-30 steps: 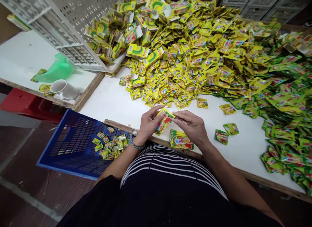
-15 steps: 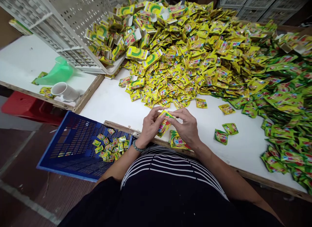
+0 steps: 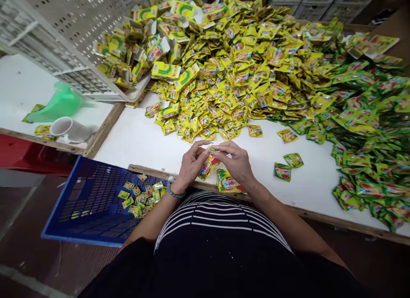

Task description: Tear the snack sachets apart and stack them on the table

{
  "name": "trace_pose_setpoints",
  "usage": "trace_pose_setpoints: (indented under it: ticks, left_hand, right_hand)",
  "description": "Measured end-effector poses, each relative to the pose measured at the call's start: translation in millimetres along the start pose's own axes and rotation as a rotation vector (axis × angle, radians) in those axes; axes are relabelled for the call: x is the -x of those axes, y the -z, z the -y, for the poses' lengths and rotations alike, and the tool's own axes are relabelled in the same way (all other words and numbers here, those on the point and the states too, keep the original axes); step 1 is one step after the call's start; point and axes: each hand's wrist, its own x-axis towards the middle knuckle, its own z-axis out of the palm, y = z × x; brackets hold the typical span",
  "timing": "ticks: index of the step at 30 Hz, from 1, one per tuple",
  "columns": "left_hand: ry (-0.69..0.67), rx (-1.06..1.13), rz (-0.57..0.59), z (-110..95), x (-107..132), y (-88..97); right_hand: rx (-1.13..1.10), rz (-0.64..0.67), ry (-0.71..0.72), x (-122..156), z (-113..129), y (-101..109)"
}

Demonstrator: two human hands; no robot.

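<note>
Both hands meet over the near edge of the white table [image 3: 144,140]. My left hand [image 3: 191,163] grips a small yellow box [image 3: 208,166] from the left, fingers curled round it. My right hand [image 3: 236,161] pinches the top of the same box from the right. A short stack of yellow-green sachets [image 3: 228,183] lies just under my right wrist. Behind the hands spreads a big heap of yellow sachets [image 3: 243,71], with folded yellow boxes [image 3: 166,69] at its left.
A blue crate [image 3: 92,202] with several filled boxes sits low at my left. A white perforated crate [image 3: 57,46] leans on the table's far left. Green sachets [image 3: 368,131] pile on the right; two loose ones [image 3: 288,165] lie nearby. A white cup [image 3: 68,129] and green scoop [image 3: 57,106] rest on a side table.
My hands have drawn closer together on the box, with the right fingers now pinching its top end. The view has shifted slightly to the right.
</note>
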Motion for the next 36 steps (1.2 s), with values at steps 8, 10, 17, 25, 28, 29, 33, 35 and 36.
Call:
trace_pose_setpoints:
  ticks: [8,10,17,25,28,29,33,35,36]
  left_hand:
    - [-0.096,0.013,-0.044,0.0,5.0,-6.9]
    - [-0.086,-0.001,-0.051,0.2,4.7,-6.8]
    - [0.082,-0.139,0.1,11.8,-17.5,12.8]
    - [0.062,-0.665,0.228,33.1,-18.2,8.6]
    - [0.036,-0.716,0.354,32.5,-22.1,0.3]
    - [0.04,-0.751,0.339,30.6,-24.0,1.1]
    - [0.173,-1.069,-0.117,21.5,-34.4,19.4]
    - [0.249,-1.262,-0.257,20.3,-40.7,29.4]
    - [0.264,-1.334,-0.253,20.9,-43.7,33.1]
  right_hand:
    - [-0.111,-0.059,-0.038,5.1,-2.2,1.1]
    - [-0.165,-0.048,-0.075,4.9,-3.5,-3.9]
    - [0.128,-0.067,-0.061,4.3,-22.2,35.3]
    - [1.001,-0.276,-0.584,56.7,-90.3,160.9]
    - [0.932,-0.183,-0.461,53.7,-99.7,146.9]
    - [0.895,-0.158,-0.388,49.8,-99.6,138.5]
    - [0.822,-0.114,-0.39,25.7,-94.2,110.2]
    - [0.788,-0.075,-0.436,13.2,-90.9,99.8]
    - [0.764,-0.056,-0.426,7.7,-89.3,94.6]
